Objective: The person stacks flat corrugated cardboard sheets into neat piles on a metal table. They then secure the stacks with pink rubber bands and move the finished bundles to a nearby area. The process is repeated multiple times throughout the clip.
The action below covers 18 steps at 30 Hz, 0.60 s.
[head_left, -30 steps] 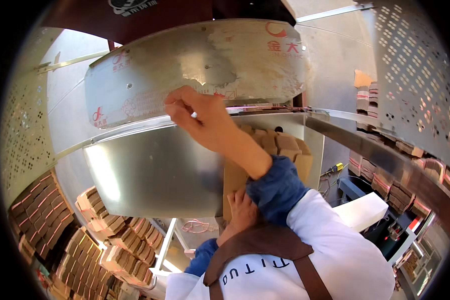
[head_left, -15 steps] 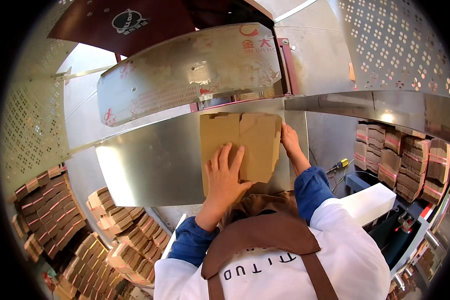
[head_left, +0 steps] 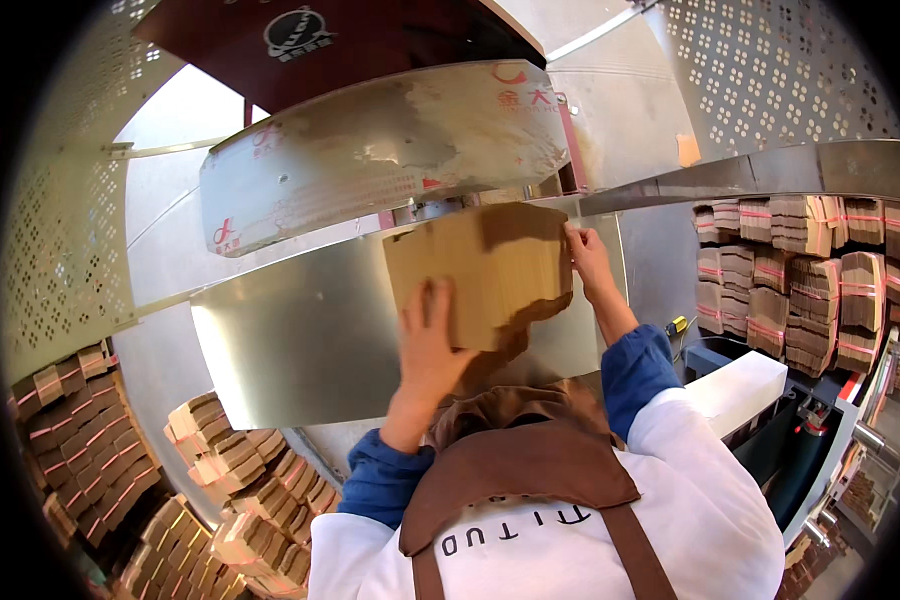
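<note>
A stack of flat brown cardboard pieces (head_left: 460,275) sits tilted over a shiny metal worktable (head_left: 290,330), its layered edges showing on the right and near sides. My left hand (head_left: 428,345) rests on the stack's left part, fingers spread along its upper face and thumb by the near edge. At the far right corner, my right hand (head_left: 590,262) pinches the edge of the stack between thumb and fingers. How far the stack is off the table is hard to tell.
Beyond the table stands a machine with a metal guard plate (head_left: 380,160) and dark red cover (head_left: 370,50). Bundled cardboard stacks (head_left: 810,280) fill the right, more bundles (head_left: 85,430) the left. A white block (head_left: 735,395) and a yellow-handled tool (head_left: 677,326) lie at right.
The cardboard stack has tilted and turned, so its layered edges now show. My right hand has moved up slightly with the corner; my left hand has shifted a little left on the stack.
</note>
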Tool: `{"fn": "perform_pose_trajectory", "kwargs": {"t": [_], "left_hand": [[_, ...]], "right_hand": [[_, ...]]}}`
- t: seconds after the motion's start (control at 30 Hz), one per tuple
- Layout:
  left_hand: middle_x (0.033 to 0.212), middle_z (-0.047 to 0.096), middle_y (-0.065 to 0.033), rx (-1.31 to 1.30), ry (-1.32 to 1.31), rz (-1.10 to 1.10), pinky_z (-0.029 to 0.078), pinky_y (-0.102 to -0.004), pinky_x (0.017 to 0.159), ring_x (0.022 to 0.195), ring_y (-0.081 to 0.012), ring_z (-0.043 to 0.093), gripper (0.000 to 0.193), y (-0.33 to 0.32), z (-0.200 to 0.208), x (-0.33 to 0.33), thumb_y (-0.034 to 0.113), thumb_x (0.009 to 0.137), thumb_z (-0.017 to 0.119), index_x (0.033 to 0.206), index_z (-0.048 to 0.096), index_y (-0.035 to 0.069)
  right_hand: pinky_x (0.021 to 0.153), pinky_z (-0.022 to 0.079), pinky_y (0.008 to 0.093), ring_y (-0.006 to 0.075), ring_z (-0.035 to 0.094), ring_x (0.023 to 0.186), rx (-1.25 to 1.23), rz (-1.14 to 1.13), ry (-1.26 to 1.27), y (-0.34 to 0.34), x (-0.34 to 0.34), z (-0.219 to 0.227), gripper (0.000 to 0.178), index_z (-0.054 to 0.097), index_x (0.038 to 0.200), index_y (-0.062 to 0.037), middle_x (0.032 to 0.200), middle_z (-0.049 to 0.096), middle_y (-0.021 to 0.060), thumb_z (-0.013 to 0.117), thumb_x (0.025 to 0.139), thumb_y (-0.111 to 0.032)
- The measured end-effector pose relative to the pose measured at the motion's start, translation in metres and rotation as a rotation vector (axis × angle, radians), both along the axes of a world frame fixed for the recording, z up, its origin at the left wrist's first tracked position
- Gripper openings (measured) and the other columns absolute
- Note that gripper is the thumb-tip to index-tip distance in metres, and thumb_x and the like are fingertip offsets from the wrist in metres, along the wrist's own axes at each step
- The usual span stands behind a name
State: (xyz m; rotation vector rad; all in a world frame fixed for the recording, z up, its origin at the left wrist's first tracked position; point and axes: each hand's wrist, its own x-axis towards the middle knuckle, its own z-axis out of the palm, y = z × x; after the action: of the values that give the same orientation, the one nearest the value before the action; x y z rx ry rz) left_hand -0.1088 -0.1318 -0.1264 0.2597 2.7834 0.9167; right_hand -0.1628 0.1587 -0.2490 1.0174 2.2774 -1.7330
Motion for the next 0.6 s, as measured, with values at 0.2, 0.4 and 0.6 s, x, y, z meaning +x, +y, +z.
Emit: {"fn": "perform_pose_trajectory", "kwargs": {"t": [0.2,0.4,0.6], "left_hand": [[0.151,0.029,-0.0198,0.449,-0.156,0.070,0.035,-0.0446,0.109,0.138,-0.0396,0.029,0.101,-0.140,-0.101,0.010,0.021,0.068,0.082,0.149,0.023,0.006],[0.151,0.028,-0.0204,0.371,-0.078,0.013,0.034,-0.0455,0.110,0.138,-0.0416,0.029,0.103,-0.139,-0.126,0.021,0.027,0.070,0.081,0.149,0.019,0.004],[0.151,0.027,-0.0227,0.429,-0.018,0.028,0.033,-0.0467,0.110,0.137,-0.0424,0.029,0.107,-0.078,-0.127,0.006,0.029,0.070,0.081,0.150,0.015,0.004]], "right_hand": [[0.083,0.050,0.0296,0.0150,0.060,0.099,0.013,0.406,0.209,-0.103,0.010,0.066,0.037,0.056,0.122,-0.0010,0.104,0.065,0.0092,0.059,0.095,-0.026],[0.109,0.030,0.0308,0.0211,0.043,0.131,-0.019,0.493,0.182,-0.117,0.040,0.076,0.050,0.038,0.145,-0.0018,0.140,0.050,0.0141,0.043,0.103,-0.030],[0.103,0.037,0.0317,0.0240,0.052,0.122,0.107,0.426,0.188,-0.067,0.026,0.060,0.054,0.040,0.142,-0.0023,0.130,0.057,0.0174,0.041,0.102,-0.039]]}}
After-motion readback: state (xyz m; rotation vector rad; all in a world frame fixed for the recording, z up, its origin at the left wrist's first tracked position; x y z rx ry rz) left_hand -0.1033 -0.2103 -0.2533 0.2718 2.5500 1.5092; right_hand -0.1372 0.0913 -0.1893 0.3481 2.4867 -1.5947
